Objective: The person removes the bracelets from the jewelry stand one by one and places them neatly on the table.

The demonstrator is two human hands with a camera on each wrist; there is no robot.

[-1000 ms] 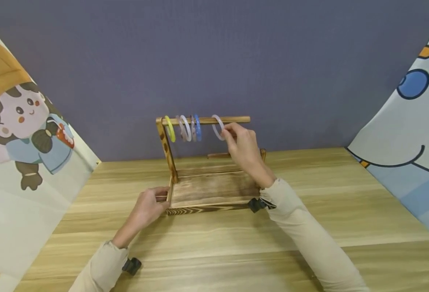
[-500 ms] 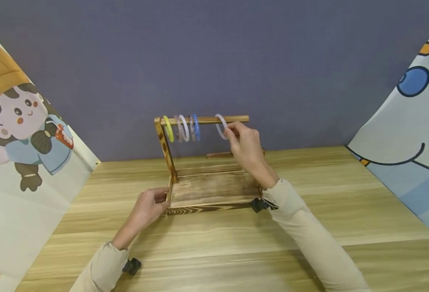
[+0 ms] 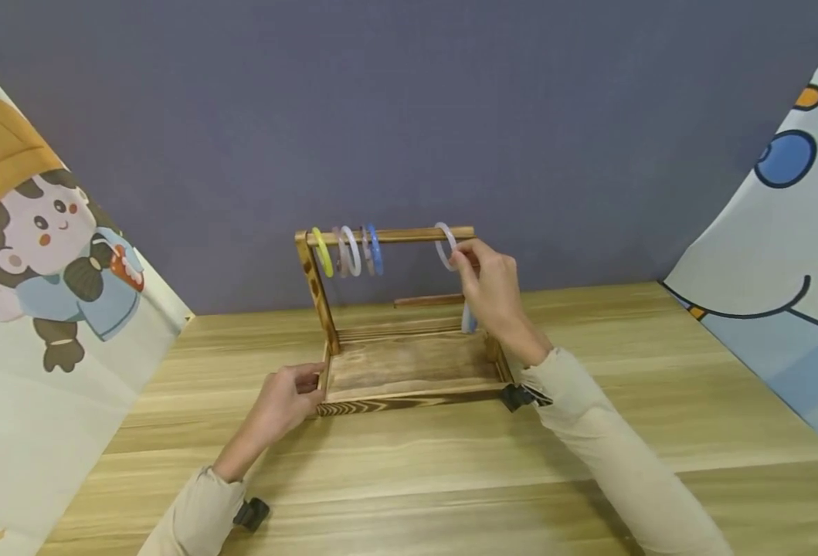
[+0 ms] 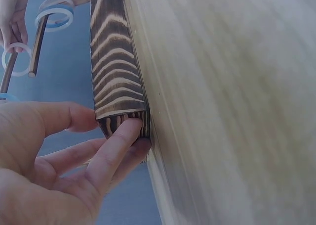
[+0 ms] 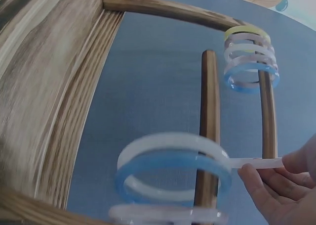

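My right hand (image 3: 492, 289) pinches a pale, whitish bangle (image 3: 440, 249) between thumb and fingers. The bangle encircles the upper rod (image 3: 409, 235) of a wooden bangle stand, close to the rod's free right end. Farther left on that rod hang a yellow bangle (image 3: 327, 261), a white bangle (image 3: 357, 259), a blue bangle (image 3: 377, 255) and pinkish clear ones between. My left hand (image 3: 280, 401) grips the stand's front left corner; in the left wrist view its fingers touch the end of the dark-grained front rail (image 4: 116, 62).
A lower rod (image 3: 422, 301) runs behind, partly hidden by my right hand. In the right wrist view it carries a blue bangle (image 5: 173, 160), a white bangle (image 5: 173, 140) and a pale one. The stand's tray (image 3: 409, 363) sits on a wood-grain table (image 3: 409, 479) before a grey-blue backdrop (image 3: 409, 116).
My right hand has moved the pale bangle rightward along the upper rod toward its free end. A blue bangle on the lower rod has come into sight. The left hand stays put.
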